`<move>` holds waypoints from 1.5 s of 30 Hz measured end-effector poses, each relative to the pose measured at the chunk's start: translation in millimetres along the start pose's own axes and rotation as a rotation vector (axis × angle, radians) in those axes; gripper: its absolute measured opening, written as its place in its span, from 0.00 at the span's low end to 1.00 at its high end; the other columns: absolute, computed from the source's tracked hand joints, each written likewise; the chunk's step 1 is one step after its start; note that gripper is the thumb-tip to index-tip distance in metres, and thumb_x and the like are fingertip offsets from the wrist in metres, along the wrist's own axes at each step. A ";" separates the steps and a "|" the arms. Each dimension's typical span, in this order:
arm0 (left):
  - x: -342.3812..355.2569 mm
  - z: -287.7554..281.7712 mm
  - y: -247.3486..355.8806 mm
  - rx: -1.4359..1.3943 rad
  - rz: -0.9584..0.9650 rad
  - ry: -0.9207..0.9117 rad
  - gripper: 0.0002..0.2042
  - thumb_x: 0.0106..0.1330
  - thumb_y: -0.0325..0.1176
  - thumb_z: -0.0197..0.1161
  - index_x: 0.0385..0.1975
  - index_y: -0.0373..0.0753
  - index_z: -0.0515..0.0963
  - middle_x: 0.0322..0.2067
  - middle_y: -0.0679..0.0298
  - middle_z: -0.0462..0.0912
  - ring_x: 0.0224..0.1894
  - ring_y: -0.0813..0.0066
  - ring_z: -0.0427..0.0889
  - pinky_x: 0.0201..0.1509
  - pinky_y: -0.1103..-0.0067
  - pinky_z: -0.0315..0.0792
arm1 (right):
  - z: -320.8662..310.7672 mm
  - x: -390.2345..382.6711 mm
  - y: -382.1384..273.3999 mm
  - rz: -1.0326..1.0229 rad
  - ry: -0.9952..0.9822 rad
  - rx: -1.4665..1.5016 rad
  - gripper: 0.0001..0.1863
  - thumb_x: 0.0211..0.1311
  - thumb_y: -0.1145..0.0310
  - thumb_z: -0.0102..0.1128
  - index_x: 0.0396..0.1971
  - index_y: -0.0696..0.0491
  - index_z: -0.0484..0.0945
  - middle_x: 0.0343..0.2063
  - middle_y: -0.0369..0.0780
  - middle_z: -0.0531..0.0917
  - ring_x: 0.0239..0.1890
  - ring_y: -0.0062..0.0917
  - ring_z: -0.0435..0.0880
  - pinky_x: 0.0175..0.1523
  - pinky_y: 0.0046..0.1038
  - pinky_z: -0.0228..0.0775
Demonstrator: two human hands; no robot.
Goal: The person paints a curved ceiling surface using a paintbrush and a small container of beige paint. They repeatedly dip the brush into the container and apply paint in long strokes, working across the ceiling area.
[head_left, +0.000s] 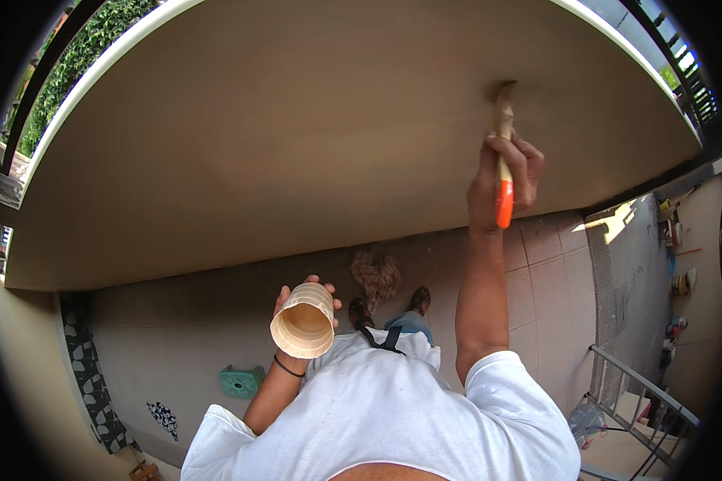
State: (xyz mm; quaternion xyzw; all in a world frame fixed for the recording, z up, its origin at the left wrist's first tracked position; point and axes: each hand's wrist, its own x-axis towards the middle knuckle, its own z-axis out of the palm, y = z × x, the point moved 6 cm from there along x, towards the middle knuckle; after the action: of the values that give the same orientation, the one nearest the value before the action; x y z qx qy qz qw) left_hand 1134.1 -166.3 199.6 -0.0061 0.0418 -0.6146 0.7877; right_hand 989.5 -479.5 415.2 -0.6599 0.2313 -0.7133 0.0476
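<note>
Your right hand (501,180) grips the orange-handled wooden paintbrush (504,152), bristles pressed to the broad tan ceiling panel (297,136) overhead: you look mid-coat. Your left hand (297,309) wraps the ribbed cream cup (303,321) at chest height, so reloading likely means bringing the brush down to it.

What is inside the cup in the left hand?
The cup in the left hand shows a tan, smooth inside, perhaps paint. Its depth cannot be told; the rim hides the near wall.
</note>
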 end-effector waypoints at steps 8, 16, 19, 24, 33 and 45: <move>5.2 21.3 -4.2 0.079 -0.113 0.057 0.30 0.84 0.57 0.49 0.70 0.37 0.68 0.63 0.41 0.75 0.63 0.36 0.80 0.54 0.44 0.88 | 41.5 -48.2 -50.3 -0.116 -0.359 0.427 0.12 0.54 0.84 0.78 0.35 0.50 0.91 0.43 0.40 0.88 0.43 0.30 0.91 0.44 0.28 0.85; 7.9 22.4 -20.3 0.052 -0.153 0.055 0.29 0.84 0.56 0.49 0.69 0.37 0.68 0.62 0.41 0.75 0.62 0.36 0.80 0.54 0.45 0.87 | -109.3 37.6 117.4 0.255 0.305 -0.012 0.08 0.62 0.86 0.71 0.34 0.57 0.85 0.37 0.38 0.85 0.42 0.24 0.86 0.47 0.28 0.81; 10.2 22.1 -26.5 -0.001 -0.246 0.038 0.30 0.83 0.59 0.49 0.70 0.39 0.69 0.64 0.42 0.75 0.64 0.36 0.79 0.57 0.43 0.85 | -82.6 40.9 75.7 0.183 0.223 -0.043 0.09 0.61 0.85 0.73 0.35 0.53 0.88 0.38 0.38 0.85 0.39 0.25 0.86 0.45 0.29 0.79; 8.3 84.8 -77.0 0.014 -0.308 0.023 0.32 0.83 0.61 0.47 0.72 0.40 0.69 0.66 0.42 0.75 0.65 0.34 0.79 0.59 0.43 0.84 | -52.8 25.8 -74.5 0.037 -0.314 0.332 0.13 0.53 0.83 0.78 0.36 0.50 0.90 0.41 0.42 0.88 0.39 0.29 0.89 0.44 0.28 0.82; 66.1 49.8 -88.4 0.023 -0.373 -0.055 0.33 0.82 0.63 0.49 0.73 0.44 0.71 0.68 0.44 0.75 0.69 0.36 0.77 0.65 0.44 0.81 | -146.5 13.7 -28.4 1.010 0.024 0.686 0.14 0.68 0.77 0.73 0.50 0.58 0.81 0.42 0.45 0.90 0.41 0.28 0.92 0.45 0.33 0.89; 120.6 64.6 -121.7 0.100 -0.374 0.113 0.30 0.82 0.57 0.51 0.66 0.36 0.76 0.59 0.41 0.82 0.60 0.37 0.84 0.58 0.52 0.88 | -180.7 28.5 -38.2 1.003 -0.034 0.624 0.12 0.71 0.78 0.69 0.50 0.63 0.81 0.42 0.46 0.89 0.40 0.25 0.90 0.46 0.29 0.86</move>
State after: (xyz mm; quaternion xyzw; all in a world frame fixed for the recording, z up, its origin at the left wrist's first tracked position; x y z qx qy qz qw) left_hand 1050.1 -315.5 264.4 0.0600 0.0536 -0.7510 0.6553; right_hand 821.0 -407.9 452.4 -0.4362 0.2936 -0.6273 0.5745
